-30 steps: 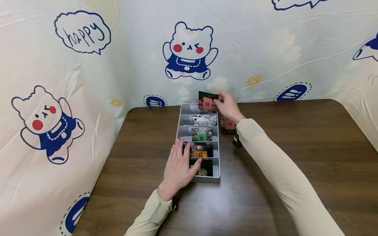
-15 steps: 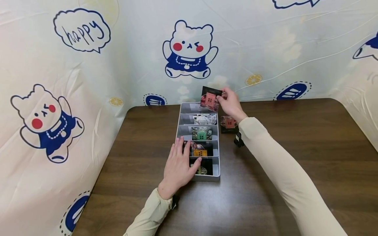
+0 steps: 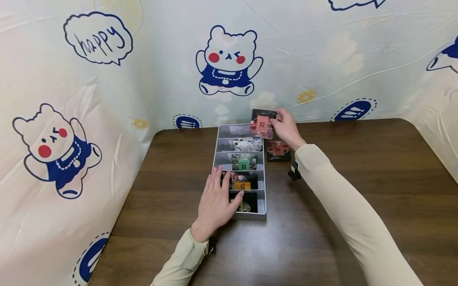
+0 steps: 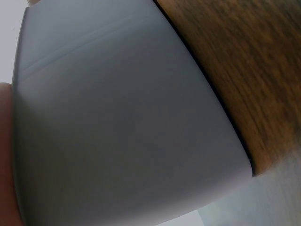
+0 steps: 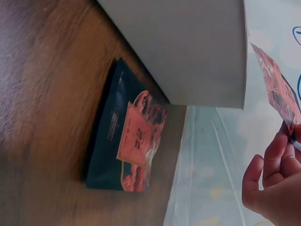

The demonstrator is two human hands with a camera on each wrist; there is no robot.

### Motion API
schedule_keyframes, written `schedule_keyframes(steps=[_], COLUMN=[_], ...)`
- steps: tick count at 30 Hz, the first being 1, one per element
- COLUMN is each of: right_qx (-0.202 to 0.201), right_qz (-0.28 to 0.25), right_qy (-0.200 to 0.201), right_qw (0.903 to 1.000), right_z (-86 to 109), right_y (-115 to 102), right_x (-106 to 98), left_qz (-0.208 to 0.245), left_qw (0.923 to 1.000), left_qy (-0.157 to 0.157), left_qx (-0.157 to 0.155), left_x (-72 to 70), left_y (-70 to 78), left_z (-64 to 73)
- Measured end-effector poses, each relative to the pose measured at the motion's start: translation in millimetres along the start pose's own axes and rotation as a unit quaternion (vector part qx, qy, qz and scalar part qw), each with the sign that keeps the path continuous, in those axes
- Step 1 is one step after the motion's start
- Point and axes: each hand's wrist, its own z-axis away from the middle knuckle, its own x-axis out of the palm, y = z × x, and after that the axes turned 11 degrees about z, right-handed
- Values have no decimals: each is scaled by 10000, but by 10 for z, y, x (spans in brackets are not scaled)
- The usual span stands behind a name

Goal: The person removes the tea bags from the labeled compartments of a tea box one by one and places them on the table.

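My right hand (image 3: 289, 129) pinches a black and red packet (image 3: 262, 124) by its right edge, raised at the far right corner of a grey divided box (image 3: 248, 217). In the right wrist view this packet shows nearly edge-on between thumb and fingers. A second black and red packet (image 5: 138, 136) lies flat on the table, right against the box's side. My left hand (image 3: 216, 198) rests across the box's left rim near the front, fingers straight and thumb spread. It partly hides packets with yellow and green labels. Mostly the box's grey outer wall (image 4: 127, 117) fills the left wrist view.
Other compartments hold a green-labelled packet (image 3: 244, 162) and a whitish packet (image 3: 247, 144); the farthest compartment (image 3: 234, 130) shows a pale floor. The brown wooden table (image 3: 161, 190) meets a printed cloth backdrop (image 3: 164, 71) behind the box.
My right hand has carried the pinched packet out of the far compartment, first up, then rightward past the box's right rim. The left hand and the box have stayed put.
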Motion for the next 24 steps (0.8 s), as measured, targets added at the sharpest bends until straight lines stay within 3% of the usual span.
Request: schedule_keyframes(steps=[24], right_qx=[514], right_qz=[-162], right_qy=[-175], right_qw=[9984], right_z=[21], right_y=[227], right_x=[-223], left_qz=[79], left_qw=[9999], left_qy=[-44], left_qx=[-46], left_x=[9], left_y=[4], left_z=[-7])
